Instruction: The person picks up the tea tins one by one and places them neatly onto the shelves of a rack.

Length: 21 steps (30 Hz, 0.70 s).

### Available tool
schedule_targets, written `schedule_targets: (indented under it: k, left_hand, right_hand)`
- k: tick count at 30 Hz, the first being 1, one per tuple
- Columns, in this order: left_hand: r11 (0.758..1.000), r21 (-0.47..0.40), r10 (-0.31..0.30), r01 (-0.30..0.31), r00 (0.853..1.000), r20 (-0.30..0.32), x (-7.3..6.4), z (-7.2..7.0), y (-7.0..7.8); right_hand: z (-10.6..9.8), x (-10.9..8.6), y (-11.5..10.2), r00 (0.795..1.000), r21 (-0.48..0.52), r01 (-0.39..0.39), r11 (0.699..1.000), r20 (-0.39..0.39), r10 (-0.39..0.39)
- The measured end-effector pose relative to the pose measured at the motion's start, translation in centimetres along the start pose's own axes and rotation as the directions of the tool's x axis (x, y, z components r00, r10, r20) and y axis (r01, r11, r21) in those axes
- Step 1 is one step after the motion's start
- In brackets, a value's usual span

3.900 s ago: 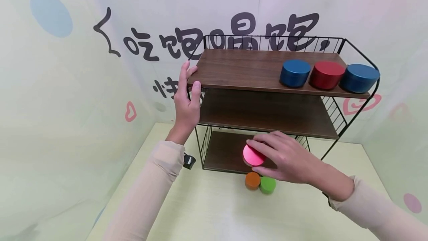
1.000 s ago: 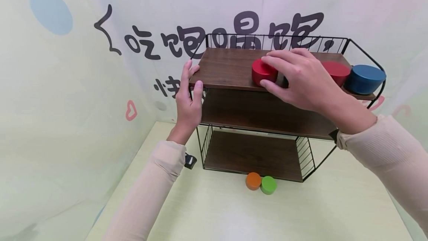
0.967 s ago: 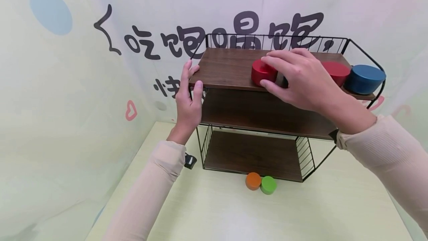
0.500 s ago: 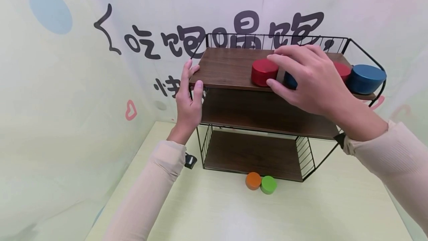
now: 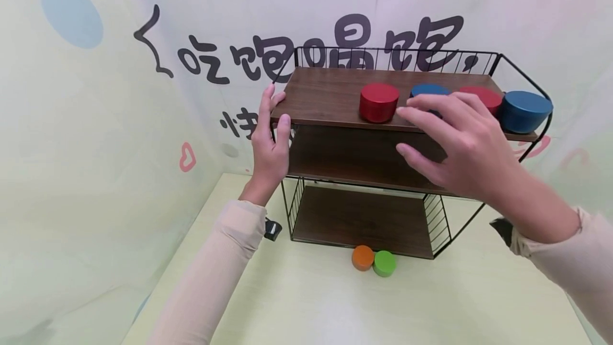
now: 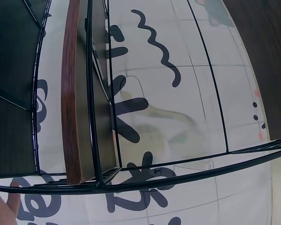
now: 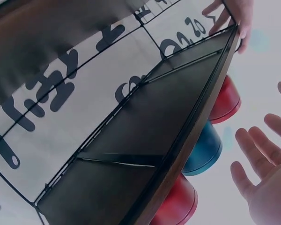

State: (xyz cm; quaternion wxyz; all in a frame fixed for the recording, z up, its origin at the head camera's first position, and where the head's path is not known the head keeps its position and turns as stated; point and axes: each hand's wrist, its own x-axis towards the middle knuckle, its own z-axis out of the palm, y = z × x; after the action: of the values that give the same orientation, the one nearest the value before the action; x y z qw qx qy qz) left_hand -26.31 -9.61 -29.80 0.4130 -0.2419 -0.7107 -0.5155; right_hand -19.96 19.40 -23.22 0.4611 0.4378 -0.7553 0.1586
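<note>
A three-tier shelf rack (image 5: 330, 95) with dark wood boards and black wire sides stands on the table. My left hand (image 5: 270, 145) holds its upper left corner, thumb at the front and fingers at the side rail. On the top board, near the front, a round red tin (image 5: 379, 103) sits left of a blue tin (image 5: 429, 90), another red tin (image 5: 486, 99) and a blue tin (image 5: 525, 112). My right hand (image 5: 466, 140) hovers in front of these with spread fingers, holding nothing and partly hiding the middle two. The right wrist view shows that hand (image 7: 267, 173) apart from the tins.
An orange round tin (image 5: 363, 257) and a green one (image 5: 384, 263) stand side by side on the pale table (image 5: 306, 302), in front of the bottom board (image 5: 359, 222). A patterned wall sheet with black lettering (image 5: 353, 36) hangs behind the rack.
The red tin went from below up to the top board's front, left of the other tins. My right hand has let go of it and drawn back down and right. The left hand stays put.
</note>
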Motion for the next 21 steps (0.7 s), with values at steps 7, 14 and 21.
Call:
schedule_targets:
  k: [7,14,21]
  left_hand:
    - [1.0,0.001,0.001,-0.001,1.0,-0.001,0.0,0.0,0.2]
    - [1.0,0.017,0.001,-0.001,1.0,-0.006,-0.1,0.2,-2.7]
    - [1.0,0.021,0.016,-0.016,1.0,0.001,-0.1,0.2,-2.9]
  right_hand:
    - [0.1,-2.5,-1.0,1.0,0.009,0.001,1.0,-0.004,-0.001]
    - [1.3,-5.2,-1.4,0.997,0.011,-0.033,0.999,0.076,0.032]
    - [3.0,-8.4,-2.1,0.99,0.032,-0.076,0.997,0.119,0.072]
